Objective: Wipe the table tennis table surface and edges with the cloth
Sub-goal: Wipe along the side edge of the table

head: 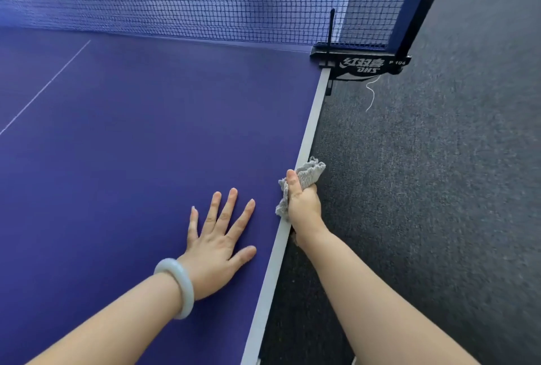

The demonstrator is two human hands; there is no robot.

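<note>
On the left we see the blue bench (123,136). One pale bangle (175,287) sits on the left wrist. The left hand (219,238) lies flat on the bench, released, fingers straight and spread, holding nothing. Just right of it, at the bench's white side edge, we find the one cloth (310,173). It is grey and bunched, wrapped over that edge, with part lying on the top and part sticking out past the fingers toward the net. The right hand (301,203) grasps it, with the thumb on top of the cloth at the rim and the fingers curled round the outside of the edge. We count two hands, one cloth and one bangle. Farther off, one net (190,10) spans the bench, held at its right end by one black clamp (363,64). Dark carpet (439,189) lies right of the bench.
</note>
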